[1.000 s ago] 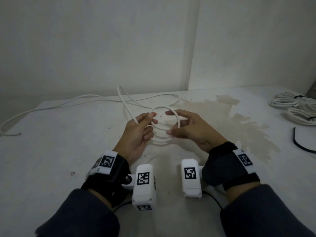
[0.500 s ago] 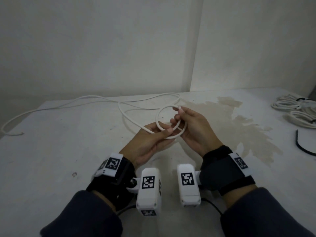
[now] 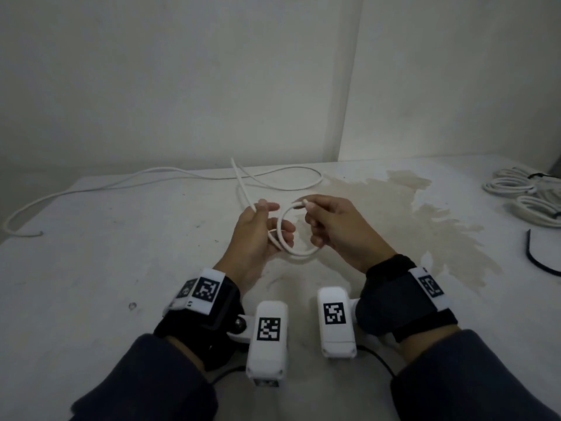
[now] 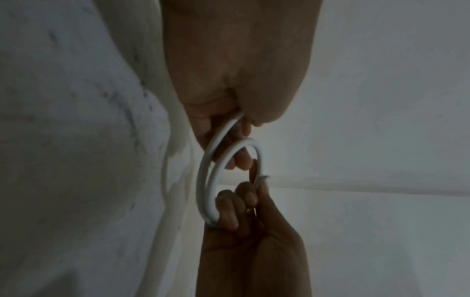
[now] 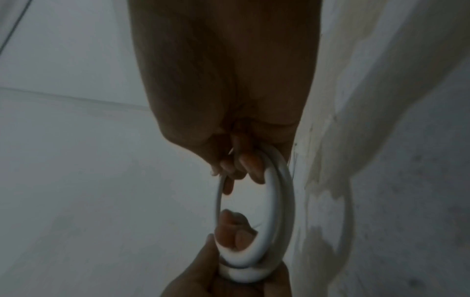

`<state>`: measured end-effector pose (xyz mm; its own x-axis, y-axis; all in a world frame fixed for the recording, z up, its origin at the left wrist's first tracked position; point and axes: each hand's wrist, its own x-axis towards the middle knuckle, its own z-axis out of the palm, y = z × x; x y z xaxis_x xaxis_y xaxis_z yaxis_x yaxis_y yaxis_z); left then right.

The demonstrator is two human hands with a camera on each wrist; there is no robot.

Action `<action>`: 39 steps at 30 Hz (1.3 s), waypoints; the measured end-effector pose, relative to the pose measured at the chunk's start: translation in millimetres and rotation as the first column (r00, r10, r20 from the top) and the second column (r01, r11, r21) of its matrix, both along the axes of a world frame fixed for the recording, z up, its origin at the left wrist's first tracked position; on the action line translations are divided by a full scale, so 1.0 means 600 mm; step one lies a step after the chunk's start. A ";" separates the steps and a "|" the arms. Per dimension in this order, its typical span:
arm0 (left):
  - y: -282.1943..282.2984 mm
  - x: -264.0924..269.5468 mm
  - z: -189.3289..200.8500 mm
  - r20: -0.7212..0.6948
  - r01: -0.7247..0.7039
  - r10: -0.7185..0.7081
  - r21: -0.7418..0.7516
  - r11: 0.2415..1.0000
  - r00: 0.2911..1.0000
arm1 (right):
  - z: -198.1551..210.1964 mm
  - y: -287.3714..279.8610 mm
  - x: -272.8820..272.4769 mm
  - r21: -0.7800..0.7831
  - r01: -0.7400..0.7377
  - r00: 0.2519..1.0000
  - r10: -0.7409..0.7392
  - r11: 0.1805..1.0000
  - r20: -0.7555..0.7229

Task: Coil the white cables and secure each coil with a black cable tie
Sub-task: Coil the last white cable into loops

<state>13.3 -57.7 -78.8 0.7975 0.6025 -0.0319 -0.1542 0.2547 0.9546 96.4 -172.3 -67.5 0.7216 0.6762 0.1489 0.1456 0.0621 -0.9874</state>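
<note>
A white, scuffed table stands against two pale walls that meet in a corner at the far side; a tan stain spreads over the table's right half. Above the table's centre, the left hand and the right hand hold a white cable between them, formed into a small coil of roughly two turns. The left hand grips the coil's left side, its fingers curled round the strands, with the cable's long run passing out over the top of that hand. The right hand pinches the cable's free end between thumb and fingertips at the coil's far side, while its lower fingers curl round the coil's right side. In the left wrist view the two turns lie side by side and are held at both ends by the two hands. From the left hand the uncoiled length runs to the far side, loops across the table near the wall and trails off to the far left edge. At the far right edge lie finished white coils, stacked close together. Near them, on the right edge, a black cable tie lies loose on the table, well apart from both hands.
</note>
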 end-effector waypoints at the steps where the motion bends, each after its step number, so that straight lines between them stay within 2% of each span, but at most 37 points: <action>1: 0.001 -0.001 0.004 -0.016 0.051 -0.051 -0.001 0.999 0.999 | 0.003 -0.002 -0.001 -0.027 -0.030 0.999 0.031 0.999 0.029; 7: -0.004 -0.006 0.027 -0.159 0.312 -0.289 0.146 0.939 0.944 | 0.009 -0.013 -0.009 -0.048 -0.183 0.983 0.184 0.982 0.009; 11: 0.000 -0.014 0.040 -0.216 0.428 -0.391 0.166 0.888 0.895 | 0.017 -0.023 -0.008 -0.025 -0.248 0.969 0.248 0.968 -0.015; 13: -0.003 -0.018 0.050 -0.251 0.418 -0.357 0.259 0.871 0.900 | 0.020 -0.023 -0.008 -0.027 -0.243 0.970 0.244 0.970 0.020; 15: -0.006 -0.020 0.057 -0.295 0.404 -0.299 0.416 0.815 0.908 | 0.021 -0.022 -0.009 -0.027 -0.247 0.967 0.248 0.969 0.059; 17: -0.008 -0.021 0.062 -0.304 0.392 -0.266 0.502 0.771 0.915 | 0.024 -0.023 -0.010 -0.024 -0.269 0.957 0.270 0.963 0.104; 20: -0.010 -0.025 0.070 -0.289 0.406 -0.297 0.477 0.780 0.910 | 0.030 -0.028 -0.011 -0.033 -0.325 0.934 0.326 0.945 0.147; 24: -0.017 -0.023 0.068 -0.232 0.300 -0.206 0.520 0.800 0.951 | 0.034 -0.030 -0.010 -0.037 -0.369 0.918 0.370 0.929 0.144; 27: -0.020 -0.017 0.071 -0.143 0.183 -0.121 0.610 0.771 0.982 | 0.037 -0.028 -0.012 -0.003 -0.311 0.927 0.305 0.950 0.218; 30: -0.021 -0.016 0.073 -0.023 0.056 -0.058 0.737 0.674 0.998 | 0.043 -0.026 -0.015 0.019 -0.144 0.906 0.124 0.989 0.405; 31: -0.021 -0.016 0.073 0.005 0.022 -0.042 0.790 0.612 0.999 | 0.041 -0.026 -0.013 0.005 -0.030 0.865 0.023 1.000 0.501; 33: -0.018 -0.018 0.074 0.036 -0.024 -0.015 0.874 0.485 0.999 | 0.037 -0.030 -0.005 0.002 0.231 0.706 -0.169 0.973 0.688; 34: -0.017 -0.018 0.077 0.056 -0.043 -0.017 0.894 0.446 0.998 | 0.037 -0.031 -0.002 0.052 0.290 0.636 -0.233 0.956 0.735; 35: -0.017 -0.017 0.081 0.090 -0.069 -0.030 0.904 0.422 0.995 | 0.037 -0.032 0.000 0.116 0.284 0.599 -0.271 0.952 0.753; 37: -0.020 -0.012 0.087 0.163 -0.116 -0.071 0.890 0.440 0.984 | 0.039 -0.033 0.002 0.202 0.189 0.595 -0.276 0.961 0.755; 38: -0.024 -0.008 0.090 0.193 -0.131 -0.086 0.872 0.472 0.977 | 0.041 -0.034 0.001 0.208 0.145 0.634 -0.252 0.967 0.731; 39: -0.026 -0.003 0.092 0.218 -0.146 -0.085 0.849 0.507 0.972 | 0.044 -0.035 0.000 0.192 0.104 0.706 -0.209 0.976 0.677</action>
